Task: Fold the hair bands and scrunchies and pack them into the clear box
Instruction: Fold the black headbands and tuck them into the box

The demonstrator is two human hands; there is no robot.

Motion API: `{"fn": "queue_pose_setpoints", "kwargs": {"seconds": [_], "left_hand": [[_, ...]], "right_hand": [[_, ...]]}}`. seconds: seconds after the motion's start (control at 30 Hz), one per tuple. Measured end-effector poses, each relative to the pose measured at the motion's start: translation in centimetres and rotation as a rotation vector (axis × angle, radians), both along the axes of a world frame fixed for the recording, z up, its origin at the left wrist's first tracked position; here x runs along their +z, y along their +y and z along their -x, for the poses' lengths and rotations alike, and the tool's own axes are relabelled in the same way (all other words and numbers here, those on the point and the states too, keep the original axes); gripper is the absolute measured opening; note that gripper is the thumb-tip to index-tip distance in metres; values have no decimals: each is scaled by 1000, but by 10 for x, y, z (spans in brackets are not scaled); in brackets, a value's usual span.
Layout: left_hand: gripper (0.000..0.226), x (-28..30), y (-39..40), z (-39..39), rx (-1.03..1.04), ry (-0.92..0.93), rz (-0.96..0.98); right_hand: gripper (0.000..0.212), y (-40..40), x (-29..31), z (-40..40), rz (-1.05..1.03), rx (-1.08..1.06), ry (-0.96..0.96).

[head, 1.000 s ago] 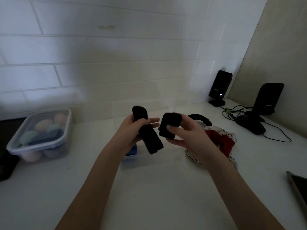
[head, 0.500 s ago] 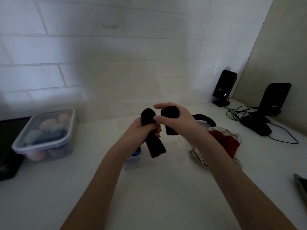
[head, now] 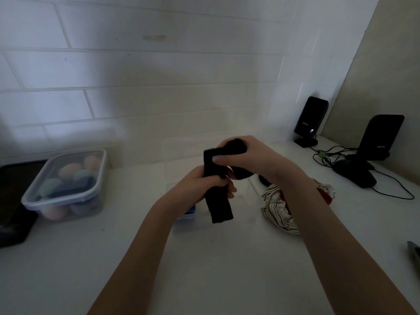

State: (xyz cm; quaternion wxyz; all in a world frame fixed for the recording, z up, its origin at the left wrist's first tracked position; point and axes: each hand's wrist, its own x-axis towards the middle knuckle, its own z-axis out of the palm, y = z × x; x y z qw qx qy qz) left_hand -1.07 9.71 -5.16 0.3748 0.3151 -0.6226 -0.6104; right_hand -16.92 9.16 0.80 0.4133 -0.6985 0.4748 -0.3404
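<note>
A black hair band (head: 218, 201) is held up over the white counter between both hands. My left hand (head: 200, 187) grips its middle, and the lower end hangs down below the fist. My right hand (head: 247, 155) closes over the top end and bends it toward the left. Under the hands sits the clear box (head: 181, 218), mostly hidden, with something blue inside. To the right lies a pile with a striped scrunchie (head: 276, 212) and a red scrunchie (head: 326, 196), partly behind my right forearm.
A lidded plastic tub (head: 66, 185) of pastel sponges stands at the left, beside a dark flat object (head: 13, 201). Two black speakers (head: 311, 120) (head: 379, 142) and cables (head: 327, 155) fill the back right corner. A dark edge (head: 413, 248) shows at far right.
My right hand brought the band's other end up and over to the left hand's end; the two ends, apart a second ago, now overlap above my left fist.
</note>
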Motion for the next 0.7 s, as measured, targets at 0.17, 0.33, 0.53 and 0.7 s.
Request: {"fn": "queue_pose_setpoints", "kwargs": {"seconds": [0.17, 0.33, 0.53, 0.7], "left_hand": [[26, 0, -4, -2, 99, 59, -85], [29, -1, -4, -3, 206, 90, -141], [22, -1, -5, -1, 244, 157, -198], [31, 2, -8, -3, 249, 348, -379]], "right_hand": [[12, -1, -10, -7, 196, -308, -287], [17, 12, -26, -13, 492, -199, -143], [24, 21, -55, -3, 715, -168, 144], [33, 25, -62, -2, 698, -187, 384]]}}
